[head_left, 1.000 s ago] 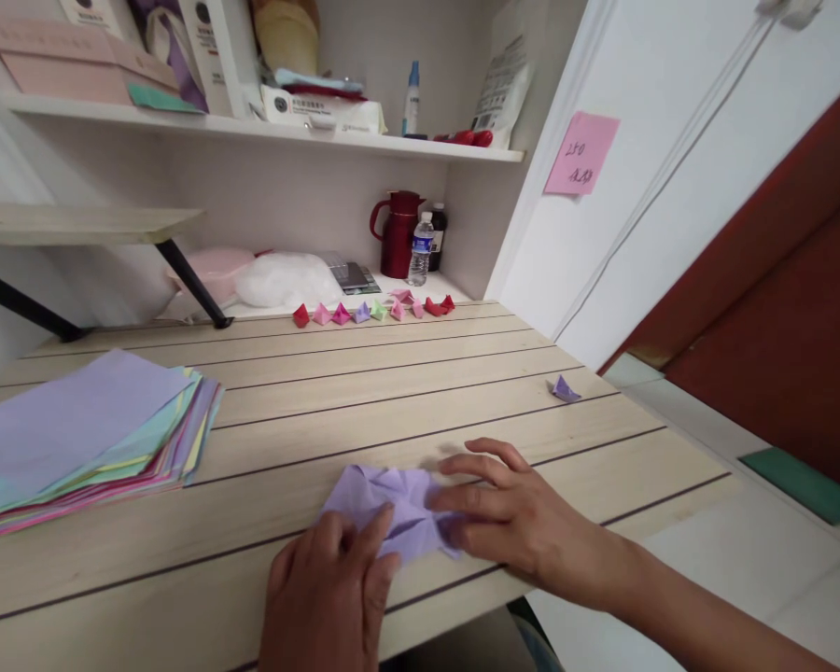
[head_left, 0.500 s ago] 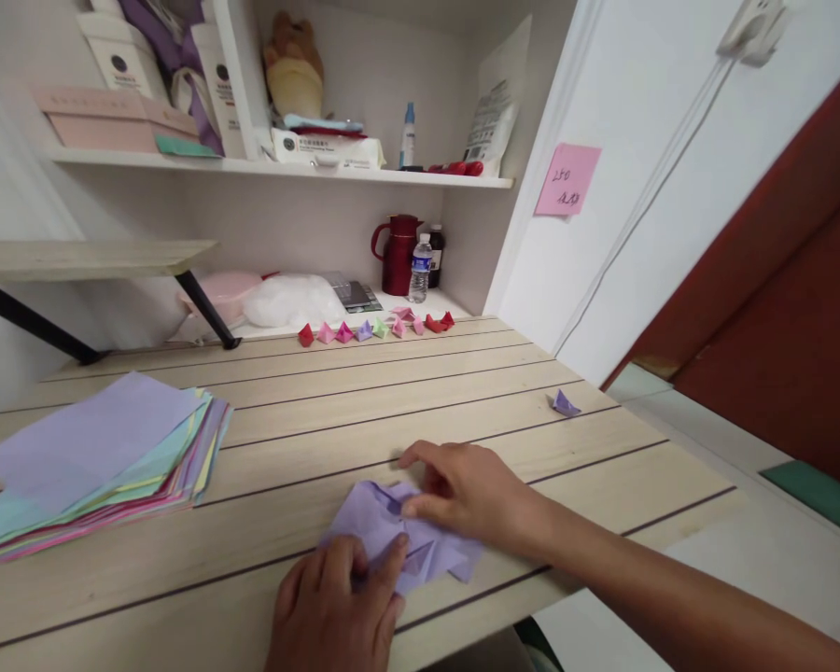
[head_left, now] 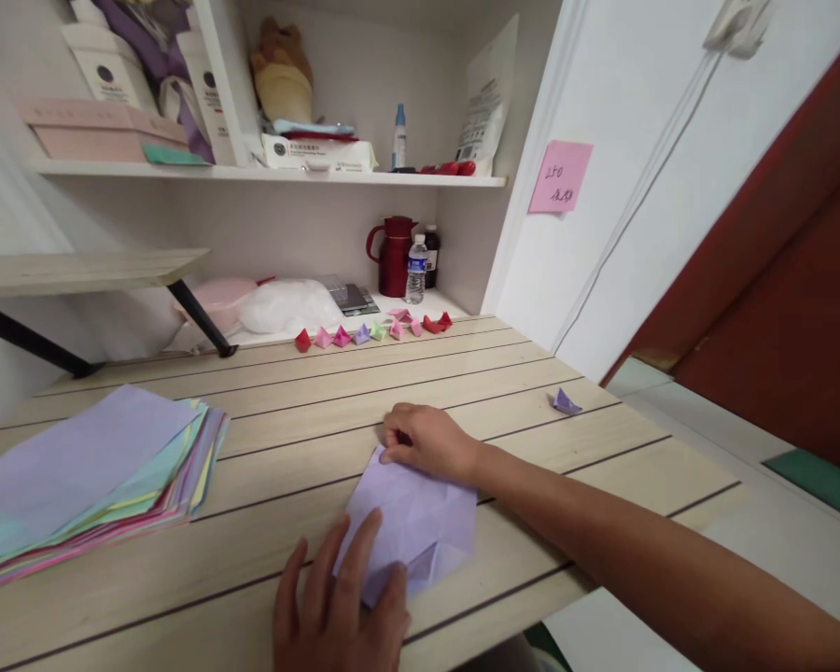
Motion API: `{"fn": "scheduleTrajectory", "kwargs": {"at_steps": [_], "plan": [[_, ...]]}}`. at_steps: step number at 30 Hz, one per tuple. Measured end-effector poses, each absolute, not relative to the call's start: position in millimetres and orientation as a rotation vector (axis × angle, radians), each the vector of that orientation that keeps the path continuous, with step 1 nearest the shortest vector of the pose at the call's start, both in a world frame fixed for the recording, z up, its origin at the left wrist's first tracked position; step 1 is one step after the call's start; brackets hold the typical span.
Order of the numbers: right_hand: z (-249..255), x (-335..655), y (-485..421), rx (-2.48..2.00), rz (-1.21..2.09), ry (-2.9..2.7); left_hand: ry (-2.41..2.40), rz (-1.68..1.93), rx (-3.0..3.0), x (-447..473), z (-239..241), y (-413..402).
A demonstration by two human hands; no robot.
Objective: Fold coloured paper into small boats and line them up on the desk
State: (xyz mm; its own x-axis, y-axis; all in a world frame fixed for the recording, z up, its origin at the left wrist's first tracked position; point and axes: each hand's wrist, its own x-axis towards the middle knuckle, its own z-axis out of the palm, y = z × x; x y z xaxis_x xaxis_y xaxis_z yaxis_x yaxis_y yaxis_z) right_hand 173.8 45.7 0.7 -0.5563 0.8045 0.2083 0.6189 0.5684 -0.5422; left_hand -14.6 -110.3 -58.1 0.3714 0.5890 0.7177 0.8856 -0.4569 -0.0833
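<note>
Paper [head_left: 430, 523] beneath left grip [head_left: 343, 597], against right grip [head_left: 430, 441]

White wall [head_left: 623, 121], pale floor [head_left: 623, 635], light-wood table [head_left: 273, 523] (dark-lined).

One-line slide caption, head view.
Left hand and right hand at a creased lilac paper sheet; a flat stack of multicoloured paper lies left.

Plush toy [head_left: 282, 70], red jug [head_left: 395, 261] and desk [head_left: 301, 411] suggest a home
</note>
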Motion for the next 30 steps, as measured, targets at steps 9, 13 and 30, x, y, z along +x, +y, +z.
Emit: {"fn": "scheduleTrajectory", "kwargs": {"at_steps": [9, 13, 30], "plan": [[18.7, 205.9, -3.5, -0.755, 0.356, -2.378, -1.027, -0.614, -2.503, -26.3, -40.9, -97.9], [19.4, 223.7, -38.1, -0.652, 0.610, -2.617, -1.062, -0.637, -2.606, -24.1, -33.9, -104.2], [4.6, 237.9, -79.7, -1.008, 0.577, -2.626, -1.224, -0.665, -2.542, -11.3, -23.6, -120.9]]}}
